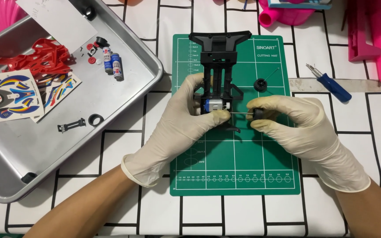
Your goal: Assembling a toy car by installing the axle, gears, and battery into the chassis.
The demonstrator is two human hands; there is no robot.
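Observation:
A black toy car chassis (219, 57) lies on the green cutting mat (243, 154), with a small silver motor (212, 105) set in its near end. My left hand (181, 123), in a cream glove, grips the chassis around the motor. My right hand (296, 128), gloved too, pinches a black wheel on a thin metal axle (255, 113); the axle tip points at the chassis side next to my left thumb. A second black wheel with its axle (261, 83) rests on the mat just beyond my right hand.
A metal tray (111, 114) at left holds red plastic parts (40, 57), sticker sheets (9, 97), two small batteries (111, 61), a black tyre (95, 120) and a small black part (71, 126). A blue screwdriver (331, 83) lies right of the mat. Pink plastic items (375, 39) stand at the back.

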